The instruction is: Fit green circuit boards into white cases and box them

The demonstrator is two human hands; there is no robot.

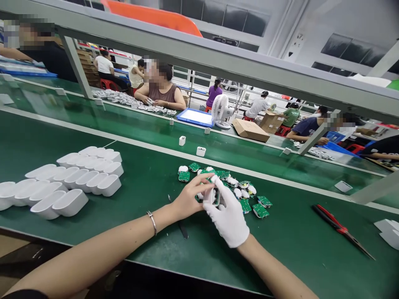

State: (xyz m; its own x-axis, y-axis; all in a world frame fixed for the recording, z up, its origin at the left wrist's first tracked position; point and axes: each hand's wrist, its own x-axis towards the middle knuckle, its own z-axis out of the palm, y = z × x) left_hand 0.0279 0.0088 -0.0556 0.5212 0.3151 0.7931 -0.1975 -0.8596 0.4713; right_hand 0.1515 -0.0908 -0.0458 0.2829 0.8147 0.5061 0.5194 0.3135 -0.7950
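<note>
Between my two hands is a small white plastic housing (pixel 209 197), its opening showing a hollow inside. My left hand (pixel 190 195), bare with a bracelet at the wrist, grips it from the left with bent fingers. From the right, my right hand (pixel 229 214) in a white glove closes on the same housing. Just behind the hands lies a heap of green circuit boards (pixel 260 210) with white parts attached. Black tweezers (pixel 183 229) lie on the table under my left forearm, partly hidden by it.
Rows of white oval cups (pixel 70 203) stand at the left. Red-and-black long-nose pliers (pixel 343 230) lie at the right, near white pieces (pixel 388 232). Two white housings (pixel 201 151) sit on the belt beyond. A metal beam (pixel 199 62) crosses above; co-workers sit across the line.
</note>
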